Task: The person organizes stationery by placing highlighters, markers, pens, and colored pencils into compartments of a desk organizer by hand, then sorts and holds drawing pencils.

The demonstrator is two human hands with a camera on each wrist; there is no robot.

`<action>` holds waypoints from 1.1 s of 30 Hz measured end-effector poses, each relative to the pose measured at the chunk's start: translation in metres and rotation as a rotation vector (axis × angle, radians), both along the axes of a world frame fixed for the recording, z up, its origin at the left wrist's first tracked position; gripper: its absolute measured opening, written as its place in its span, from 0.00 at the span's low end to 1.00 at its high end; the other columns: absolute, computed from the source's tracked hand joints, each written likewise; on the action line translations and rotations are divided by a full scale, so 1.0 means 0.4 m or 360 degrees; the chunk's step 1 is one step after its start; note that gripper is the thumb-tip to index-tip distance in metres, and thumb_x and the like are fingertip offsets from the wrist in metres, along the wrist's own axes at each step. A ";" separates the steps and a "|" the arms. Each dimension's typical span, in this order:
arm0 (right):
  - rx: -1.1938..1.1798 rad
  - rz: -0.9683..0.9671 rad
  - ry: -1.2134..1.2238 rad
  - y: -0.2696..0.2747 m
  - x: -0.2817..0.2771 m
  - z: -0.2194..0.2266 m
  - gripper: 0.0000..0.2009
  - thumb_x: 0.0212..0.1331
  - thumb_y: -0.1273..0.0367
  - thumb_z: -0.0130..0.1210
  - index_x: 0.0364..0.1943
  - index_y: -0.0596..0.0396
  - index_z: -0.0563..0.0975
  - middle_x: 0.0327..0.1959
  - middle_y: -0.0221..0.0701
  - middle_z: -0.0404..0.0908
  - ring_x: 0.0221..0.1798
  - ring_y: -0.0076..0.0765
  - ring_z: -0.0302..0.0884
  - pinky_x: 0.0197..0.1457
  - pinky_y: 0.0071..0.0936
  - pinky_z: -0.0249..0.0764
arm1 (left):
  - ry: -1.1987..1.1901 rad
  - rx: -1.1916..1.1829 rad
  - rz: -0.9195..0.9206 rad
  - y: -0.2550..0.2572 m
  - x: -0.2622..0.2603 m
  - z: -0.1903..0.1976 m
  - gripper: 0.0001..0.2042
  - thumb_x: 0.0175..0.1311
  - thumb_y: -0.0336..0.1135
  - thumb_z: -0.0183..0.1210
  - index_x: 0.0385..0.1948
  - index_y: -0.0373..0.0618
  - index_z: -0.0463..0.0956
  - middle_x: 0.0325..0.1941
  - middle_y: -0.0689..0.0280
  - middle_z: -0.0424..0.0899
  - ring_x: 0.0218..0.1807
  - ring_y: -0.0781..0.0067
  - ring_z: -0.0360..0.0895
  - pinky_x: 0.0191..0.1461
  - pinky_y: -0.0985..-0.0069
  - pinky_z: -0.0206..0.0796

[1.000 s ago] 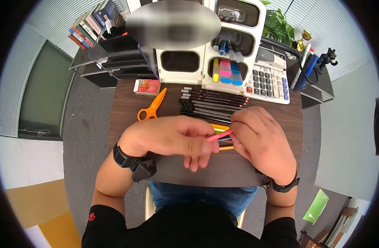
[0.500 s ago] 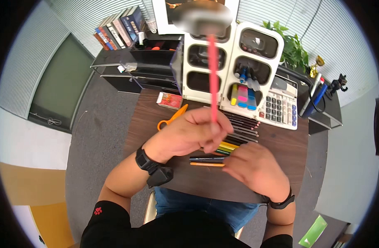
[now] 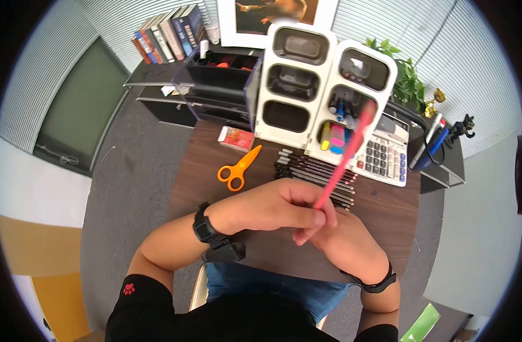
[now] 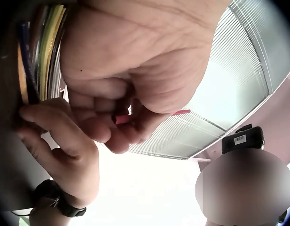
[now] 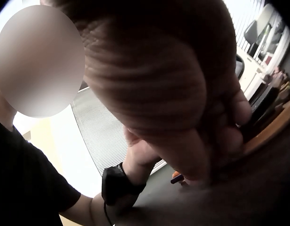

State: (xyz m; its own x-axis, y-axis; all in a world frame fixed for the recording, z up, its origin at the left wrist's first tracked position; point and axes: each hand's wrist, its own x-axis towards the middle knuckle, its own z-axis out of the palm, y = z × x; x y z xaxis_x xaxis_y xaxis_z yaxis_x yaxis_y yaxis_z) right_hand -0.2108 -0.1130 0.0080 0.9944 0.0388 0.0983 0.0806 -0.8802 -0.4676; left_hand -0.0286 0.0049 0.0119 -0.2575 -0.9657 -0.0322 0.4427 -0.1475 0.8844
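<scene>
Blurred red stick in left hand, right hand part-hidden beneath

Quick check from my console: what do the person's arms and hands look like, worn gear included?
The left hand and right hand are ungloved. Both short sleeves are black; the left sleeve has a red paw print near its hem. Each wrist wears a black band: the left band carries a boxy black unit, while the right band looks slimmer from above.
</scene>
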 end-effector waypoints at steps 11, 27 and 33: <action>-0.0344 -0.0001 0.0036 -0.001 -0.016 0.008 0.02 0.54 0.71 0.52 0.28 0.52 0.74 0.28 0.32 0.78 0.35 0.39 0.79 0.39 0.34 0.72 | 0.0257 -0.0148 0.0350 -0.014 0.010 -0.032 0.11 0.75 0.38 0.52 0.43 0.38 0.76 0.25 0.69 0.74 0.28 0.79 0.72 0.32 0.79 0.66; -0.0234 -0.0500 -0.0771 -0.073 -0.008 0.079 0.11 0.47 0.76 0.61 0.37 0.55 0.79 0.36 0.33 0.77 0.43 0.44 0.75 0.52 0.43 0.70 | -0.0210 0.0132 0.0409 -0.011 0.021 0.008 0.13 0.75 0.35 0.50 0.50 0.37 0.77 0.40 0.64 0.84 0.33 0.78 0.82 0.37 0.81 0.74; -0.0786 -0.0710 -0.1118 -0.082 -0.013 0.084 0.12 0.51 0.73 0.60 0.42 0.54 0.81 0.47 0.33 0.78 0.53 0.43 0.74 0.66 0.50 0.63 | -0.0383 0.0268 0.0161 -0.010 0.005 0.005 0.11 0.73 0.32 0.53 0.51 0.38 0.76 0.37 0.66 0.82 0.32 0.80 0.80 0.35 0.82 0.72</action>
State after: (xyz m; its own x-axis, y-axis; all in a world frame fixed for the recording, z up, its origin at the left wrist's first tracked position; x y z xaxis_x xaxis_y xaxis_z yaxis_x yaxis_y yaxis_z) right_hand -0.2158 -0.1460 0.0418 0.6486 -0.1317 0.7497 -0.1885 -0.9820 -0.0094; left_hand -0.0267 0.0010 0.0140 -0.1259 -0.9619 -0.2426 0.2432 -0.2670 0.9325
